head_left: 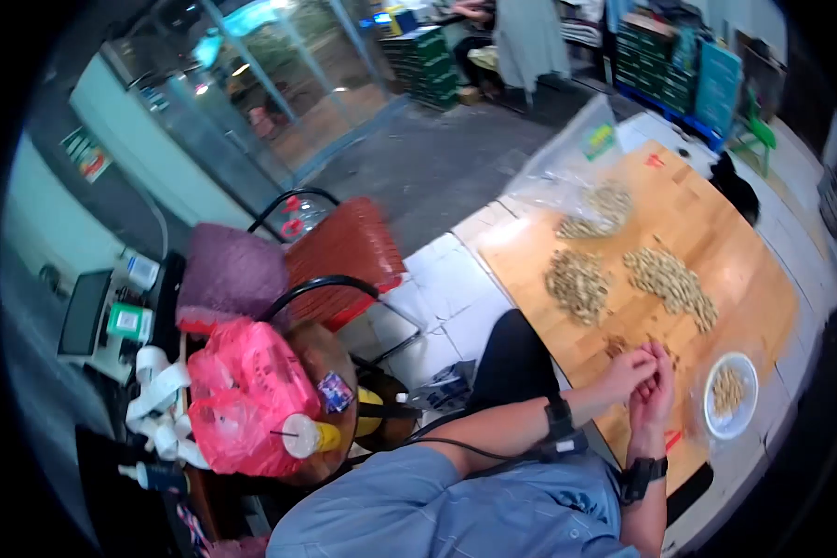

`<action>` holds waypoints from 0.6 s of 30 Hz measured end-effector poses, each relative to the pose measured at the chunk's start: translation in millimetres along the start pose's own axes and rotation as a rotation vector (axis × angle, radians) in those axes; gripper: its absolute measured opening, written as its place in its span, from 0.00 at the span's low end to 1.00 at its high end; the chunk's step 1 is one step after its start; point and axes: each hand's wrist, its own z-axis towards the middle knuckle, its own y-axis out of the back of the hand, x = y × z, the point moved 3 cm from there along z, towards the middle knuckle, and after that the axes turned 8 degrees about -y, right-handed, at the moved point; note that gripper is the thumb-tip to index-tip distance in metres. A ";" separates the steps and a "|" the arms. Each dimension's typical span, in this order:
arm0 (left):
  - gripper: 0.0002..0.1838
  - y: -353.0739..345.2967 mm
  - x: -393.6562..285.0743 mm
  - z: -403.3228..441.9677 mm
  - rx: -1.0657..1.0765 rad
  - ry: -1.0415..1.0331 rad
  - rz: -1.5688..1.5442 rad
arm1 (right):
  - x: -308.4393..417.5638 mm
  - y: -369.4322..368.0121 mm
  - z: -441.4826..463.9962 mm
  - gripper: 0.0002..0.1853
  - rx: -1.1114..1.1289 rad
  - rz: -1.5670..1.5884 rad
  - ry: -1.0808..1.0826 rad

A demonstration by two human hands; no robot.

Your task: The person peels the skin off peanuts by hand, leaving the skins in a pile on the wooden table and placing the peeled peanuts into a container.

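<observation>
My left hand (pixel 627 373) and my right hand (pixel 655 395) meet above the near part of the wooden table (pixel 521 244). The fingers of both are pinched together, and whatever lies between them is too small to make out. Brown shell-like scraps (pixel 616 347) lie just beyond my hands. Farther up the table are a pile of what look like unshelled peanuts (pixel 578 285) and a longer, paler pile (pixel 670 283). To the right of my hands stands a white bowl (pixel 753 395) with pale kernels (pixel 728 391) inside.
A clear plastic bag (pixel 567 172) with more of the nut-like pieces (pixel 601 206) lies at the table's far left. Left of me are a red chair (pixel 349 251), a pink plastic bag (pixel 251 391) and a drink cup (pixel 300 435). Another person (pixel 474 42) sits at the back.
</observation>
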 end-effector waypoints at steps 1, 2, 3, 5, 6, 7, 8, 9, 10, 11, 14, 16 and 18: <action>0.07 0.3 9.6 5.6 -0.009 -0.021 -0.041 | -0.1 -3.5 0.9 0.20 -0.032 -0.009 -0.030; 0.07 4.8 23.9 10.5 -0.038 -0.009 -0.042 | 5.1 2.1 -4.6 0.19 -0.089 -0.017 -0.048; 0.07 2.2 23.0 6.8 -0.048 0.019 -0.045 | 13.8 15.7 -21.4 0.18 -0.142 -0.002 -0.042; 0.07 -3.2 6.2 -0.9 -0.019 0.049 -0.065 | 14.5 10.2 -23.2 0.18 -0.131 0.015 -0.002; 0.08 -7.0 -1.5 -3.6 -0.009 0.051 -0.034 | 8.0 0.6 -11.4 0.18 -0.062 0.004 0.019; 0.07 -5.7 0.1 -2.9 0.018 0.093 -0.075 | 6.6 3.7 -9.3 0.19 -0.065 0.023 0.012; 0.07 -4.9 4.2 -2.3 0.037 0.101 -0.083 | 6.6 5.3 -9.9 0.19 -0.057 0.042 0.001; 0.07 -5.3 5.1 -1.1 0.051 0.102 -0.091 | 8.1 5.0 -11.5 0.19 -0.074 0.049 0.008; 0.07 -5.5 5.9 -0.9 0.058 0.099 -0.099 | 9.0 4.3 -13.2 0.19 -0.087 0.055 0.010; 0.08 -4.8 8.2 -1.8 0.056 0.112 -0.089 | 8.6 5.3 -14.3 0.19 -0.093 0.060 0.008; 0.08 -6.0 11.3 -2.3 0.056 0.123 -0.091 | 4.4 14.1 -13.4 0.19 -0.071 0.057 0.005; 0.09 -7.7 8.8 -3.1 0.069 0.146 -0.095 | 8.9 14.8 -15.5 0.19 -0.057 0.065 0.003; 0.11 -10.1 5.5 -5.1 0.076 0.167 -0.101 | 10.4 10.4 -17.5 0.21 -0.137 0.090 -0.008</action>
